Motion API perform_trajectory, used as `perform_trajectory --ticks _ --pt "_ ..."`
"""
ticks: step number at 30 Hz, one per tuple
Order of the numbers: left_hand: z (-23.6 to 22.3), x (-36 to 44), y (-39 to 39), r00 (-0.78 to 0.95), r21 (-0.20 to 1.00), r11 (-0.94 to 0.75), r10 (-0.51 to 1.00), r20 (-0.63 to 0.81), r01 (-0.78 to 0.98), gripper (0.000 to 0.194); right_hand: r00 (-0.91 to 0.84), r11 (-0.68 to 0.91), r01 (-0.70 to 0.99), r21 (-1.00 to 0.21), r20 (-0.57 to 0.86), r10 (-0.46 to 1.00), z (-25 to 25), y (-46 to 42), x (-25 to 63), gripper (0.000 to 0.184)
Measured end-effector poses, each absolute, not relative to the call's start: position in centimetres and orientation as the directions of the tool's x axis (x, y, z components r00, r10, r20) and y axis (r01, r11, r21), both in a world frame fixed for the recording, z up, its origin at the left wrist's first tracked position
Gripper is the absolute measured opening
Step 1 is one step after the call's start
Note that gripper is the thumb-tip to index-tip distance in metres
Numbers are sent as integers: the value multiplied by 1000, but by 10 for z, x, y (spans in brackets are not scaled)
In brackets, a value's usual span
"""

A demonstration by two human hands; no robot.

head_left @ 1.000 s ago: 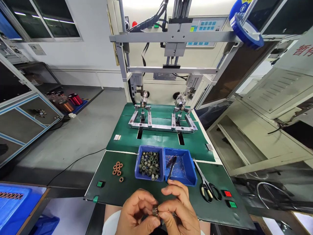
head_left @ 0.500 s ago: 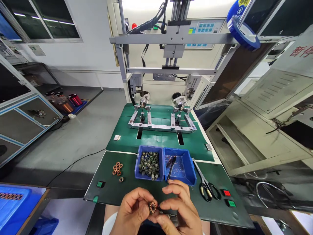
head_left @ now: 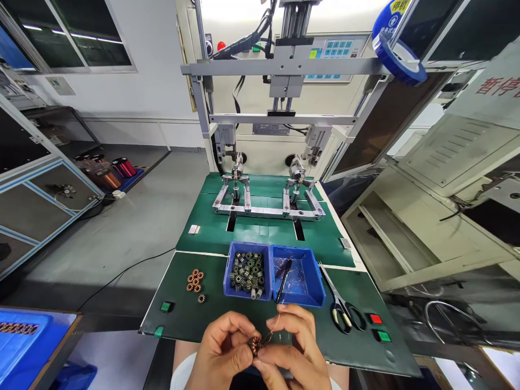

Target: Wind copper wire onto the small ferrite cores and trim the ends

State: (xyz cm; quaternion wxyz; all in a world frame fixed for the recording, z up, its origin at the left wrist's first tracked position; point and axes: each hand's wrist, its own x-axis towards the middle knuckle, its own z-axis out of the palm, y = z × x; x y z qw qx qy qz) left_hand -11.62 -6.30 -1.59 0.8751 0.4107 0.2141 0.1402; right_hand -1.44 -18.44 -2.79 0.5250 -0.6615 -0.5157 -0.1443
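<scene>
A small copper-wound stator point(head_left: 255, 345) is pinched between the thumb and fingers of my left hand point(head_left: 227, 346), low in front of the table edge. My right hand point(head_left: 296, 346) meets it from the right, thumb and fingertips closed at the stator's side on its thin copper wire ends point(head_left: 273, 327). These loose ends stick up past the right index finger. Exactly where the fingertips grip the wire is partly hidden. Just beyond the hands stands a blue bin of unwound stator cores point(head_left: 248, 271). More wound stators point(head_left: 195, 279) lie in a group on the left.
Beside the cores, a second blue bin point(head_left: 312, 281) holds a black pen-like tool point(head_left: 284, 280) and wire scraps. Scissors point(head_left: 342, 309) lie to the right, near red point(head_left: 375, 318) and green point(head_left: 382, 336) buttons. A two-station winding machine point(head_left: 268, 210) stands at the back.
My right fingers have closed in on the stator's side, and copper wire ends now show above them. The stator has turned slightly in my left hand. The machine's two heads have shifted position.
</scene>
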Motion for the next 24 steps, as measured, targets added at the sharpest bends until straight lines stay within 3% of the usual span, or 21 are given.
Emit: perform_trajectory --ticks 6,11,16,21,24 --pt "-16 -116 -65 874 734 672 411 -259 -98 36 534 132 735 -665 688 491 -23 -181 -13 2" --pt "-16 -116 -66 879 747 657 412 -242 -102 39 587 188 605 -774 593 551 -23 -179 -14 12" --pt "-18 -118 -64 876 816 573 430 -221 -76 40 586 135 612 -779 562 584 -23 -180 -14 11" --pt "-10 -117 -58 936 821 571 294 -194 -9 48 562 127 616 -777 547 620 -22 -181 -12 13" --pt "-8 -116 -57 943 848 528 254 -214 50 42 557 126 635 -762 565 609 -21 -182 -11 10"
